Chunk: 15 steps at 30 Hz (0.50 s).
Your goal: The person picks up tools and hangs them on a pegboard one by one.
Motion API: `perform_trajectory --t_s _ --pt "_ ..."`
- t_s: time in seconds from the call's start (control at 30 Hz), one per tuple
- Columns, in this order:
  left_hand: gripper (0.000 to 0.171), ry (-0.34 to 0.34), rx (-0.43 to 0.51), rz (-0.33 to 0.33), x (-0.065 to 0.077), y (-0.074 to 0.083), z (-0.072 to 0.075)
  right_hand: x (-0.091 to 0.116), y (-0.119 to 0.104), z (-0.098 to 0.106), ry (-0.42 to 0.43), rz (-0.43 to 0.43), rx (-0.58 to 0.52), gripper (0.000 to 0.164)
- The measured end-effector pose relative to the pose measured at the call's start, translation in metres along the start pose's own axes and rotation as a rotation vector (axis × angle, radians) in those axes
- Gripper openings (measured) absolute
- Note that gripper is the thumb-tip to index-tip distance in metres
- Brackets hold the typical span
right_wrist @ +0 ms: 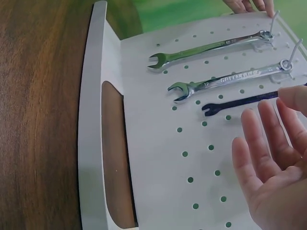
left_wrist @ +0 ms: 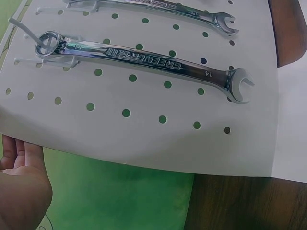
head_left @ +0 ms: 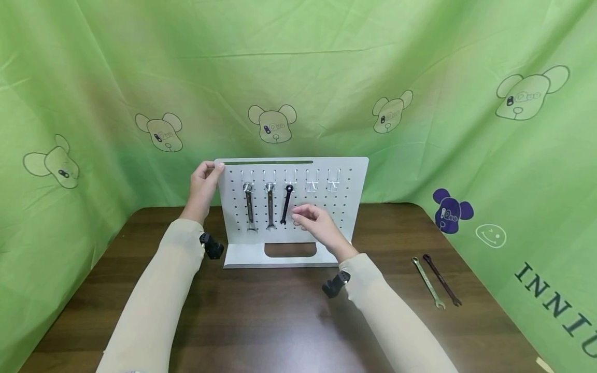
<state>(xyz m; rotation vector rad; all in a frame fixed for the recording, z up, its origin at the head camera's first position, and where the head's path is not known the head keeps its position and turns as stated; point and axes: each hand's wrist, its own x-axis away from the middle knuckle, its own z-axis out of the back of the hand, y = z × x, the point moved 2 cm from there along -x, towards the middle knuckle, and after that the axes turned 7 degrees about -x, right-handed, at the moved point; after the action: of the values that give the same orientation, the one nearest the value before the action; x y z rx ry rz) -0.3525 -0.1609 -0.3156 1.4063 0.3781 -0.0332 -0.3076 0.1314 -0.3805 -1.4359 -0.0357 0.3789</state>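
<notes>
A white pegboard stand (head_left: 326, 233) stands upright on the table. My left hand (head_left: 203, 187) grips its upper left corner, thumb at the front face and fingers behind the edge. Two silver combination wrenches, the left one (left_wrist: 144, 57) and the middle one (right_wrist: 225, 80), hang by their ring ends from hooks. A dark combination wrench (head_left: 286, 205) hangs third, slightly tilted. Just right of its lower end is my right hand (head_left: 319, 224), fingers loosely bent and holding nothing. In the right wrist view the thumb (right_wrist: 293, 99) overlaps the dark wrench's upper part.
Two more transparent hooks, one (head_left: 312, 185) beside another (head_left: 333, 185), are on the board's right side. On the brown wooden table (head_left: 280, 321), a silver wrench (head_left: 428, 282) and a dark wrench (head_left: 443, 280) lie at the right. Green printed cloth (head_left: 326, 77) surrounds the table's back and sides.
</notes>
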Motion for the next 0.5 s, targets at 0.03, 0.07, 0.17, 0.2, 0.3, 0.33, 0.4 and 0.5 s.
perform_trajectory --t_s 0.03,0.07,0.17,0.2,0.3,0.33,0.4,0.5 --pt "0.018 0.0 0.0 0.0 0.0 0.0002 0.0003 -0.0002 0.0 0.0002 -0.003 0.0 0.001 0.03" --pt "0.019 0.0 0.002 0.0 0.0 0.0003 0.0005 -0.0003 0.0002 0.0005 -0.003 -0.001 0.002 0.03" --pt "0.022 -0.007 -0.001 -0.002 -0.0001 0.0002 0.0009 0.0003 0.0008 0.0014 -0.004 -0.016 0.016 0.029" --pt "0.021 -0.008 -0.002 -0.002 -0.0005 -0.0002 0.0012 -0.0013 0.0053 0.0025 0.001 -0.019 0.019 0.028" --pt "0.02 -0.009 -0.005 -0.002 -0.0005 -0.0001 0.0014 -0.0002 0.0057 0.0034 0.003 -0.029 0.026 0.028" --pt "0.019 -0.008 -0.004 -0.002 -0.0006 -0.0001 0.0015 0.0003 0.0059 0.0038 0.004 -0.032 0.026 0.027" --pt "0.018 -0.006 -0.001 -0.002 -0.0008 -0.0002 0.0015 0.0013 0.0062 0.0051 0.003 -0.037 0.029 0.028" --pt "0.017 -0.006 -0.003 -0.002 -0.0008 -0.0006 0.0011 0.0031 0.0073 0.0079 -0.002 -0.043 0.033 0.029"
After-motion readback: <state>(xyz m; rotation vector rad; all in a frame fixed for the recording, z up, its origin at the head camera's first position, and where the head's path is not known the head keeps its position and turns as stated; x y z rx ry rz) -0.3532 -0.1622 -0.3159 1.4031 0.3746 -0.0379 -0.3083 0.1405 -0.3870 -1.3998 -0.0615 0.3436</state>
